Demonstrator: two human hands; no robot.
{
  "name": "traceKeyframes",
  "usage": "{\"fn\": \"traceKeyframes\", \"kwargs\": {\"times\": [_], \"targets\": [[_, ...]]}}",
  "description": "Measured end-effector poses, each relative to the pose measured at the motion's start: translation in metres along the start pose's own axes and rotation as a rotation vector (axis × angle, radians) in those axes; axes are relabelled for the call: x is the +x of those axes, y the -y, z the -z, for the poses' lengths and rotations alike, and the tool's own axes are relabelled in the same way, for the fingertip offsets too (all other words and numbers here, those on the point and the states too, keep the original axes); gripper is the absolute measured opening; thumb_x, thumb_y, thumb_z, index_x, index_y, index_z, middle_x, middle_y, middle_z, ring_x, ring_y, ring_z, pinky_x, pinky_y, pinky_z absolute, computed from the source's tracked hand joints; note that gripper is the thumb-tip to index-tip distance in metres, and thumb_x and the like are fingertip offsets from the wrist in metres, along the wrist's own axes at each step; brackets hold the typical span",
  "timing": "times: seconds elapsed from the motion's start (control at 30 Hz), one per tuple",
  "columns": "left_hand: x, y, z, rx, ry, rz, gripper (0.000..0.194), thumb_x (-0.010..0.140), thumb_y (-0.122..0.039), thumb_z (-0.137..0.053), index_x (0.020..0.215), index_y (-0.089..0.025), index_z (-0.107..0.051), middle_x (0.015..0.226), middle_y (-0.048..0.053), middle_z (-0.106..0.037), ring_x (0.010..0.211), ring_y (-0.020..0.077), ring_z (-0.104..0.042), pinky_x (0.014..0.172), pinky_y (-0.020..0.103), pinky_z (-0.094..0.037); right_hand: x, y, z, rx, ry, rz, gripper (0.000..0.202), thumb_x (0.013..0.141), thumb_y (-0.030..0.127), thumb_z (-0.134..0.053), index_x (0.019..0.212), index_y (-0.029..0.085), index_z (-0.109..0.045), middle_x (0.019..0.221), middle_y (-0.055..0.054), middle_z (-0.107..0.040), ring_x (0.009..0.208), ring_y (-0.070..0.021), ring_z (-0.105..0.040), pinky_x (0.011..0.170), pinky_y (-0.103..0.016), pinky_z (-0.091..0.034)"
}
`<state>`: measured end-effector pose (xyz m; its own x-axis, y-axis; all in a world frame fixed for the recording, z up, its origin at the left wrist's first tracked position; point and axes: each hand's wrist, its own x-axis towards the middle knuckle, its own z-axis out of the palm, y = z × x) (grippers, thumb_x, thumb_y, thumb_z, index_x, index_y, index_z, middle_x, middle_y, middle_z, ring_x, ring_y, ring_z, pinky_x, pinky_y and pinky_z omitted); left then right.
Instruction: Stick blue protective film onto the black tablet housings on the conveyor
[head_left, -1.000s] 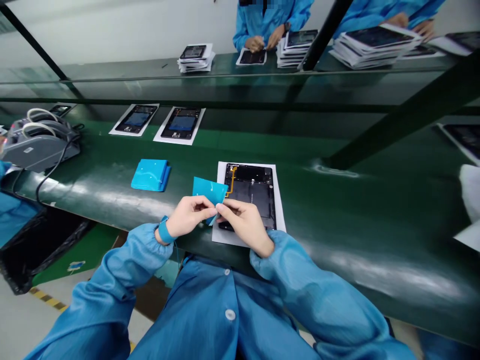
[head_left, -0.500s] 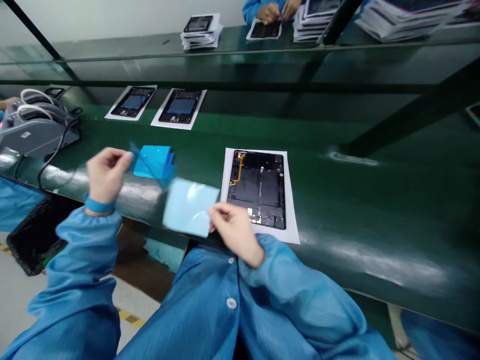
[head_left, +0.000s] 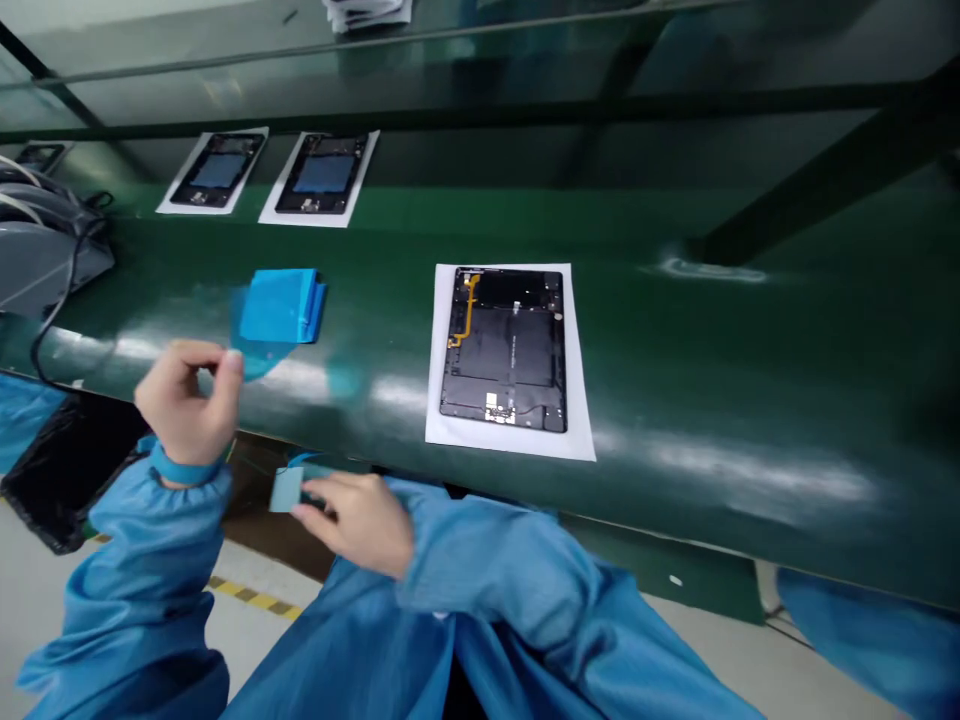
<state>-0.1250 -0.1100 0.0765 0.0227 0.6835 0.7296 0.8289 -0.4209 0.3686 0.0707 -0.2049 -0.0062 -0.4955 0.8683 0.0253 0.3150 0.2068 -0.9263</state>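
Observation:
My left hand [head_left: 191, 405] is raised over the front edge of the green bench, thumb and forefinger pinching a thin see-through blue film [head_left: 262, 362]. Behind that film lies a stack of bright blue film pieces [head_left: 279, 305]. Below the bench edge, my right hand [head_left: 356, 520] reaches left with thumb and fingers apart. Pale blue sheet material [head_left: 286, 490] shows just beyond its fingertips; the fingers partly hide it. On a white paper sheet [head_left: 510, 440] to the right lies an opened tablet [head_left: 506, 350], its black inside and orange ribbon cable facing up.
Two more opened tablets with blue patches, a left one [head_left: 217, 170] and a right one [head_left: 324, 175], lie on paper at the back. A grey machine [head_left: 52, 260] with a black cable stands far left. A dark post [head_left: 810, 180] rises from the bench at right. A black bag [head_left: 67, 470] hangs below.
My right hand has moved left and down below the bench edge, and the pale blue square has left its fingers. My left hand still pinches the blue film, slightly lower. The view has shifted.

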Motion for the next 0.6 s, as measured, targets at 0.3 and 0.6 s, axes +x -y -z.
{"fn": "traceKeyframes", "kwargs": {"times": [0.3,0.6], "targets": [[-0.035,-0.098,-0.066,-0.043,0.216,-0.604,0.02,0.081,-0.018,-0.078,0.094,-0.024,-0.064,0.076,0.002,-0.074,0.063,0.0162,-0.065,0.062,0.032,-0.053,-0.006,0.015,0.134,-0.027,-0.448,-0.058,0.025,0.099,0.038,-0.06,0.085,0.019,-0.07,0.076,-0.001,-0.07,0.068,-0.013,-0.065,0.072,-0.027,-0.055],[0.02,-0.097,-0.082,-0.078,0.454,-0.457,0.038,0.091,-0.037,-0.073,0.125,-0.025,-0.064,0.119,0.009,-0.072,0.109,0.028,-0.065,0.096,0.044,-0.048,-0.033,-0.014,0.187,-0.671,-0.362,0.285,0.029,0.101,0.013,-0.048,0.12,0.016,-0.071,0.108,-0.008,-0.076,0.091,-0.0158,-0.072,0.08,-0.026,-0.057]]}}
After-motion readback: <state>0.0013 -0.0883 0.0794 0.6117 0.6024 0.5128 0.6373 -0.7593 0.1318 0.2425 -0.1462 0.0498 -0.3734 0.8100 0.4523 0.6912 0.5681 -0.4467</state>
